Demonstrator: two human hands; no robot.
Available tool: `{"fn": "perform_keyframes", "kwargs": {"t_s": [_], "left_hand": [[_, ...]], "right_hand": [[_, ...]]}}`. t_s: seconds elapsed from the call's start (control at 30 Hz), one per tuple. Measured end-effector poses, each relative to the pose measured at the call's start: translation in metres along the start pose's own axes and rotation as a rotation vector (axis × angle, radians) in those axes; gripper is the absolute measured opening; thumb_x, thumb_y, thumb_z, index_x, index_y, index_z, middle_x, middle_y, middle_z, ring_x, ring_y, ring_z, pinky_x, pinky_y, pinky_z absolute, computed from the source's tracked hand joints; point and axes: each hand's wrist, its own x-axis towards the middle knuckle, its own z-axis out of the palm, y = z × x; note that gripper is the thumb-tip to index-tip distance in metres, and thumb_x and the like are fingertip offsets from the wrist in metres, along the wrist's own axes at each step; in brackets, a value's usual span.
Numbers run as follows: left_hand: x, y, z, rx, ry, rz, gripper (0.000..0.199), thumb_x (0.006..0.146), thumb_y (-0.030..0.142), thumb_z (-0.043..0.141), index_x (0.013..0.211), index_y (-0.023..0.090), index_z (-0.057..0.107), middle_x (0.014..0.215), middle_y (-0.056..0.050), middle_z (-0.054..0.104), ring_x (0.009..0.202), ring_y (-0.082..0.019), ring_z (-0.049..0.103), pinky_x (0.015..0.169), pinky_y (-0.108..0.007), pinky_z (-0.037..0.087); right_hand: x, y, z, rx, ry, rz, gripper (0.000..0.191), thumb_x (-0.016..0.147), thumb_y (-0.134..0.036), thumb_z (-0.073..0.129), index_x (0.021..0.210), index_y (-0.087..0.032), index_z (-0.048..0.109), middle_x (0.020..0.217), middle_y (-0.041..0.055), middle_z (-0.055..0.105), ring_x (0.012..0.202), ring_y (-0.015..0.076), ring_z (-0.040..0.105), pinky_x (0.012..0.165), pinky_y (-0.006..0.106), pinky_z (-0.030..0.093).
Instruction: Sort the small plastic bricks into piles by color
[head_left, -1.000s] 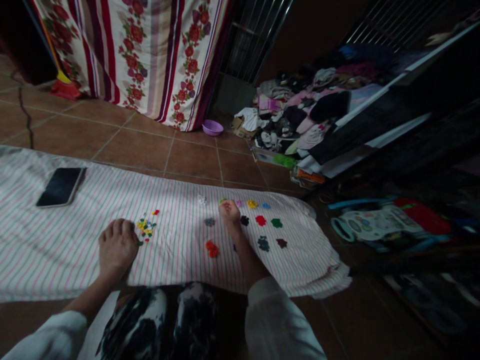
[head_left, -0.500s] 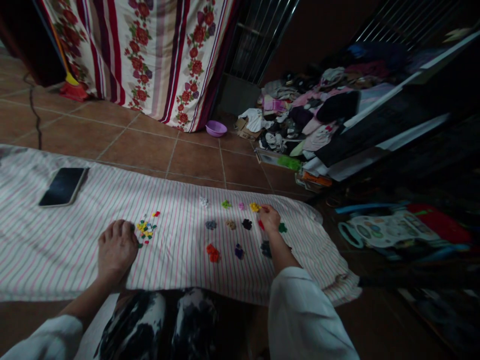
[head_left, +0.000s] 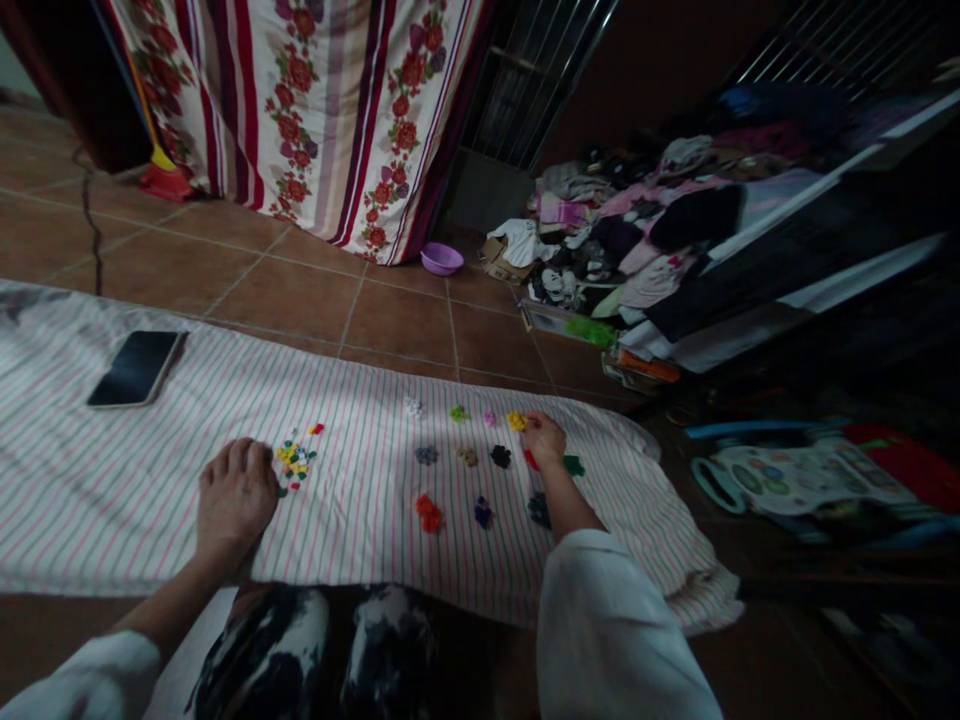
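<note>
My left hand (head_left: 237,497) lies palm down on the striped cloth (head_left: 360,540), its fingers resting beside a mixed pile of small coloured pieces (head_left: 294,460). Away to the right, my right hand (head_left: 546,437) has its fingers pinched at the edge of a yellow pile (head_left: 517,421); what sits between the fingertips is too small to make out. Single-colour piles lie around it: pink (head_left: 490,418), lime green (head_left: 458,412), white (head_left: 413,407), black (head_left: 500,456), tan (head_left: 466,456), grey (head_left: 426,455), orange (head_left: 428,513) and purple (head_left: 482,512). My right hand and forearm partly cover red, dark green and dark grey piles.
A phone (head_left: 137,369) lies on the cloth at the left. Beyond the cloth's far edge are the tiled floor (head_left: 300,290), a purple basin (head_left: 442,259), a floral curtain (head_left: 300,110) and a heap of clothes and shoes (head_left: 615,220). My knees (head_left: 330,640) are under the near edge.
The view has shifted slightly, so most things appear a little farther right. My right hand stays pinched by the yellow pile; my left hand stays by the mixed pile.
</note>
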Motion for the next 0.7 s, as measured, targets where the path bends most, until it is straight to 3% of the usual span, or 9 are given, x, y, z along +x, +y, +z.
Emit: {"fn": "perform_keyframes", "kwargs": {"t_s": [0.17, 0.37, 0.7], "left_hand": [[-0.0001, 0.0003, -0.0002, -0.007, 0.010, -0.003, 0.032, 0.096, 0.028, 0.035, 0.113, 0.016, 0.060, 0.129, -0.017, 0.060, 0.123, -0.032, 0.052, 0.095, -0.045, 0.041], [0.0000, -0.0013, 0.0042, -0.004, 0.026, 0.008, 0.033, 0.097, 0.028, 0.035, 0.114, 0.015, 0.060, 0.129, -0.018, 0.060, 0.123, -0.032, 0.051, 0.095, -0.046, 0.042], [-0.0002, -0.0010, 0.0031, -0.003, 0.010, -0.001, 0.033, 0.098, 0.027, 0.036, 0.115, 0.013, 0.060, 0.130, -0.018, 0.060, 0.125, -0.034, 0.052, 0.097, -0.047, 0.042]], "right_hand": [[0.0013, -0.0027, 0.0022, 0.008, 0.018, 0.022, 0.024, 0.079, -0.023, 0.051, 0.086, -0.022, 0.074, 0.088, 0.0099, 0.076, 0.084, 0.0240, 0.069, 0.079, 0.033, 0.050], [0.0021, -0.0029, 0.0026, -0.005, -0.026, 0.054, 0.023, 0.081, -0.021, 0.051, 0.086, -0.021, 0.073, 0.099, 0.0109, 0.077, 0.092, 0.0235, 0.070, 0.086, 0.031, 0.050], [-0.0028, -0.0032, -0.0022, 0.013, -0.007, 0.015, 0.026, 0.080, -0.022, 0.049, 0.086, -0.020, 0.074, 0.092, 0.0120, 0.076, 0.090, 0.0244, 0.071, 0.085, 0.033, 0.051]]}}
